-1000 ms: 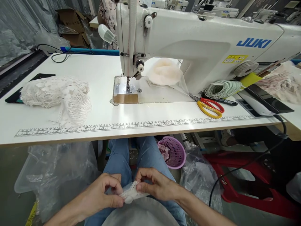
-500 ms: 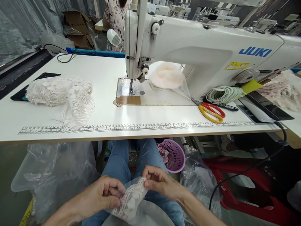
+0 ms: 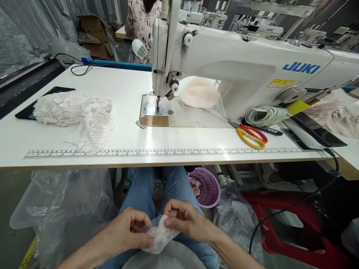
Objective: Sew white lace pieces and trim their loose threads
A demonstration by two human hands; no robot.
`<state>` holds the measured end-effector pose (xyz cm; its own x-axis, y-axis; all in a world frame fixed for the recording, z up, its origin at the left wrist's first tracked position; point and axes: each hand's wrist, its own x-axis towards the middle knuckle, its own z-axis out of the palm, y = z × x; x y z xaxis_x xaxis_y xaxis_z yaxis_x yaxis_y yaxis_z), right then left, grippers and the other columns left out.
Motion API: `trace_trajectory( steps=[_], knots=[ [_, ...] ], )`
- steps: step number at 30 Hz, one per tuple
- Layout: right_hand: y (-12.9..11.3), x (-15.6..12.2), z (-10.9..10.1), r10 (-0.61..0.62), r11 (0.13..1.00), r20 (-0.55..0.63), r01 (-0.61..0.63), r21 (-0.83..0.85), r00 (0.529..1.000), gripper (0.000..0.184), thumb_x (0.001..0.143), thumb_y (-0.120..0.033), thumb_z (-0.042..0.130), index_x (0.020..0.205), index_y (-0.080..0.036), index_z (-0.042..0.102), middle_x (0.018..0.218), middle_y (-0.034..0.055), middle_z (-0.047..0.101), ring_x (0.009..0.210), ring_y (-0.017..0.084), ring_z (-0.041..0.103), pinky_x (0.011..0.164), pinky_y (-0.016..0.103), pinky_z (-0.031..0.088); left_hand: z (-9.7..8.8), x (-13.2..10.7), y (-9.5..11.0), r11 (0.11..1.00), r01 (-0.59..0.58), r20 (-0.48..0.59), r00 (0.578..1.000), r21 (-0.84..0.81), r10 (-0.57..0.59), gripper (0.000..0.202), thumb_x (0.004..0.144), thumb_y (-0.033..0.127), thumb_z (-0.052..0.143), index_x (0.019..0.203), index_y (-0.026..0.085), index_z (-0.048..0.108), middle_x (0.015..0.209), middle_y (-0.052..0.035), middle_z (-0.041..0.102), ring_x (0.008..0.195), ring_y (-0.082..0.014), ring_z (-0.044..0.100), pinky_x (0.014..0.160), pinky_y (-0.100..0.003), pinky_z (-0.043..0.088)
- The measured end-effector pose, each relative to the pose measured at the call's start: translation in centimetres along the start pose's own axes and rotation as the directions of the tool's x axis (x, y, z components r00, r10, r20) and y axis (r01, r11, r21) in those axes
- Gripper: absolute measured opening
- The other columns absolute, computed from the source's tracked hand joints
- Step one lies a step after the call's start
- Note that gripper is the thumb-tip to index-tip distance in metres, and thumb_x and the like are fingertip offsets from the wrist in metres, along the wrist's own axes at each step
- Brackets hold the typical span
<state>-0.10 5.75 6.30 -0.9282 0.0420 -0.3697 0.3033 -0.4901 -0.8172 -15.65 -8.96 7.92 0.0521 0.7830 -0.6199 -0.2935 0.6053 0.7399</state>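
Note:
Over my lap, below the table edge, both hands pinch a small white lace piece. My left hand is closed on its left side, fingers curled. My right hand pinches its upper right edge between thumb and fingers. The lace hangs bunched between the two hands above my blue jeans and a pale cloth on my lap.
A white JUKI sewing machine stands on the white table with a ruler strip along its front. A lace pile lies left; scissors and coiled cord lie right. Purple basket, plastic bags and a red stool sit below. Another person stands behind.
The hands have drawn closer together and the lace piece, spread wider half a second ago, is bunched smaller between them. The view has shifted slightly.

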Motion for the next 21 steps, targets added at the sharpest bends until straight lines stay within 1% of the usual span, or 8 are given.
trace_trajectory(
  steps=[2, 5, 9, 11, 13, 15, 19, 21],
  knots=[
    [0.1, 0.1, 0.0, 0.022, 1.000, -0.003, -0.022, 0.009, 1.000, 0.040, 0.069, -0.048, 0.072, 0.080, -0.014, 0.056, 0.057, -0.0058, 0.051, 0.050, 0.005, 0.039, 0.050, 0.018, 0.030, -0.1, 0.2, -0.5, 0.999, -0.017, -0.031, 0.999, 0.041, 0.019, 0.036, 0.061, 0.042, 0.077, 0.066, 0.009, 0.064, 0.055, 0.0033, 0.049, 0.055, -0.0091, 0.040, 0.051, -0.020, 0.028],
    [0.3, 0.2, -0.1, 0.088, 0.996, -0.010, -0.088, 0.024, 0.996, 0.043, 0.063, -0.047, 0.077, 0.084, -0.012, 0.062, 0.064, -0.0025, 0.059, 0.054, 0.006, 0.048, 0.056, 0.021, 0.036, -0.7, 0.1, -1.2, 0.996, -0.011, -0.050, 0.999, 0.089, 0.016, 0.036, 0.062, 0.043, 0.076, 0.066, 0.010, 0.062, 0.054, 0.0038, 0.048, 0.055, -0.0099, 0.039, 0.051, -0.021, 0.027],
    [0.2, 0.4, -0.2, 0.174, 0.985, 0.022, -0.174, 0.010, 0.985, 0.046, 0.055, -0.045, 0.081, 0.083, -0.011, 0.068, 0.073, 0.0019, 0.065, 0.061, 0.010, 0.055, 0.063, 0.024, 0.041, -1.3, -0.2, -1.5, 0.989, 0.008, -0.038, 0.999, 0.145, -0.003, 0.029, 0.066, 0.039, 0.073, 0.065, 0.012, 0.063, 0.056, 0.0043, 0.047, 0.055, -0.0098, 0.037, 0.051, -0.021, 0.027],
    [0.2, 0.4, -0.2, 0.196, 0.981, 0.042, -0.196, -0.009, 0.980, 0.045, 0.054, -0.044, 0.082, 0.082, -0.011, 0.069, 0.073, 0.0022, 0.065, 0.062, 0.010, 0.056, 0.063, 0.024, 0.042, -1.3, -0.3, -1.3, 0.985, 0.013, -0.019, 1.000, 0.173, -0.009, 0.026, 0.066, 0.037, 0.073, 0.064, 0.012, 0.064, 0.056, 0.0043, 0.048, 0.056, -0.0100, 0.038, 0.051, -0.021, 0.027],
    [0.2, 0.4, -0.1, 0.212, 0.977, 0.048, -0.211, -0.028, 0.976, 0.045, 0.054, -0.044, 0.082, 0.082, -0.011, 0.070, 0.072, 0.0015, 0.065, 0.060, 0.009, 0.055, 0.062, 0.023, 0.042, -1.3, -0.5, -0.9, 0.980, 0.025, -0.024, 0.999, 0.197, -0.021, 0.025, 0.066, 0.036, 0.073, 0.064, 0.013, 0.065, 0.057, 0.0040, 0.049, 0.058, -0.0106, 0.040, 0.052, -0.021, 0.028],
    [0.2, 0.5, -0.1, 0.220, 0.975, 0.045, -0.218, -0.037, 0.974, 0.044, 0.054, -0.043, 0.082, 0.081, -0.011, 0.071, 0.070, 0.0009, 0.064, 0.059, 0.008, 0.054, 0.060, 0.022, 0.042, -1.2, -0.6, -0.6, 0.980, 0.040, -0.012, 0.999, 0.196, -0.038, 0.024, 0.066, 0.035, 0.074, 0.065, 0.013, 0.065, 0.059, 0.0035, 0.050, 0.060, -0.0114, 0.041, 0.054, -0.021, 0.030],
    [0.3, 0.6, -0.1, 0.202, 0.979, 0.035, -0.201, -0.028, 0.979, 0.039, 0.056, -0.040, 0.082, 0.079, -0.011, 0.072, 0.071, 0.0013, 0.064, 0.061, 0.009, 0.054, 0.060, 0.021, 0.042, -1.2, -0.8, 0.0, 0.985, 0.033, 0.052, 0.998, 0.170, -0.042, 0.025, 0.068, 0.037, 0.072, 0.068, 0.014, 0.065, 0.061, 0.0027, 0.050, 0.061, -0.0122, 0.041, 0.056, -0.022, 0.030],
    [0.3, 0.6, -0.1, 0.192, 0.981, 0.023, -0.191, -0.032, 0.981, 0.036, 0.058, -0.039, 0.081, 0.079, -0.011, 0.072, 0.070, 0.0012, 0.064, 0.060, 0.008, 0.054, 0.059, 0.020, 0.041, -1.0, -0.7, 0.1, 0.985, 0.027, 0.061, 0.997, 0.170, -0.038, 0.027, 0.068, 0.040, 0.072, 0.070, 0.014, 0.065, 0.063, 0.0031, 0.048, 0.063, -0.0123, 0.040, 0.056, -0.022, 0.028]
  ],
)
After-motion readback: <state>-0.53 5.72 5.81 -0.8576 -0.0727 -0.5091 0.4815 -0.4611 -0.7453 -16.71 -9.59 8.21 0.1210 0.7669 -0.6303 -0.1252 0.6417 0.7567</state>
